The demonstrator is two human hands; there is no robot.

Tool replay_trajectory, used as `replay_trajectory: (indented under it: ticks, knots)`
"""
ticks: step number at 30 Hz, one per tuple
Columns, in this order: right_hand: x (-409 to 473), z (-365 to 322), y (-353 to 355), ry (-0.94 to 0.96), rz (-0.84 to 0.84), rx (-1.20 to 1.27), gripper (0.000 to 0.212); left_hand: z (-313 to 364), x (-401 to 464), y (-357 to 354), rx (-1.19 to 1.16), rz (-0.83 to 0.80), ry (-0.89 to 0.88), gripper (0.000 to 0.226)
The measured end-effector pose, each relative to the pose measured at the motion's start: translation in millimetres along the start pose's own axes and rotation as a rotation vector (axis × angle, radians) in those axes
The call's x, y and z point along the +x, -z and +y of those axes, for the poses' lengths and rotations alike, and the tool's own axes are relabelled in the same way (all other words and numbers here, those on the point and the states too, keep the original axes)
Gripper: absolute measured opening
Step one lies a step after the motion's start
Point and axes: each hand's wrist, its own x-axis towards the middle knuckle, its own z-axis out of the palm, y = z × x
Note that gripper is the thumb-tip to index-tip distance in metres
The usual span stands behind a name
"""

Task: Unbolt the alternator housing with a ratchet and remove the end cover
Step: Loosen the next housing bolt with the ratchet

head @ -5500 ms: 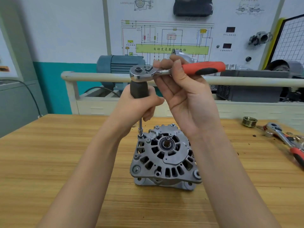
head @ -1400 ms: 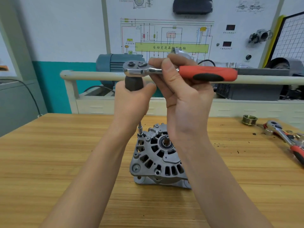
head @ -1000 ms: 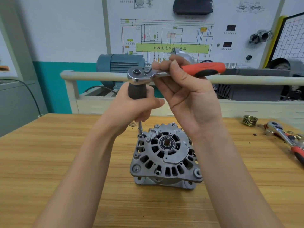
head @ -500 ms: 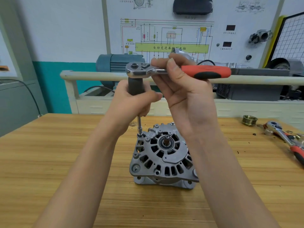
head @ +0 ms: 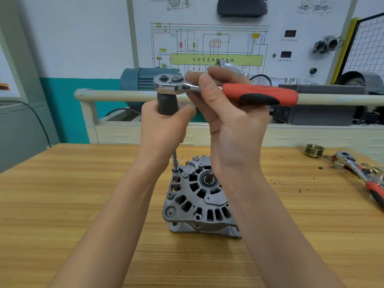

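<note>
1. Alternator housing (head: 199, 196) stands on end near the middle of the wooden bench (head: 62, 194), end cover up, nothing steadying it.
2. Ratchet (head: 257, 95): the right hand (head: 230, 121) pinches its neck; I'd sweep short and level.
3. Extension grip (head: 167, 104): the left hand (head: 164, 129) wraps it; keep it plumb over the bolt (head: 176, 169) so the socket doesn't slip.

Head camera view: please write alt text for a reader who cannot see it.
Left hand grips a driver handle standing on an alternator bolt, while the right hand holds the ratchet fitted on top. A second ratchet lies on the wooden table.
</note>
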Motion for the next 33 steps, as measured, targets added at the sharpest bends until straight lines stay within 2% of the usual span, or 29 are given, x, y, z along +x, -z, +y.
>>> replay_trajectory:
  ticks: [2, 5, 8, 10, 12, 15, 18, 21, 26, 30, 33]
  knots:
    - [5, -4, 4, -0.082, -0.065, 0.045, 0.01, 2, 2, 7, -0.018, -0.147, 0.015, 0.034]
    - [13, -11, 13, -0.245, -0.154, 0.157, 0.01, 4, 4, 17, -0.105, -0.449, 0.031, 0.038]
    - [16, -13, 16, -0.324, -0.219, 0.219, 0.009, 4, 5, 22, -0.158, -0.557, 0.07, 0.038]
    - [15, -12, 15, -0.313, -0.215, 0.206, 0.009, 4, 5, 20, -0.134, -0.504, 0.065, 0.04]
    - [13, -11, 12, -0.26, -0.162, 0.167, 0.007, 4, 4, 15, -0.079, -0.373, 0.045, 0.04]
    - [9, -9, 9, -0.163, -0.069, 0.096, 0.008, 2, 2, 6, 0.008, -0.163, 0.029, 0.028]
    - [5, -8, 6, -0.119, -0.051, 0.047, 0.011, 0, 0, 2, 0.028, -0.062, 0.025, 0.015]
    - [8, -9, 8, -0.166, -0.075, 0.091, 0.01, 1, 0, 2, 0.039, -0.069, 0.022, 0.015]
    - [17, -13, 16, -0.332, -0.117, 0.252, 0.007, 3, 2, 8, 0.1, -0.297, -0.008, 0.035]
    - [16, -13, 16, -0.303, -0.122, 0.212, 0.009, 1, 2, 6, 0.088, -0.243, 0.01, 0.037]
    - [12, -12, 11, -0.197, -0.084, 0.128, 0.008, 0, 2, 3, 0.065, -0.149, 0.029, 0.034]
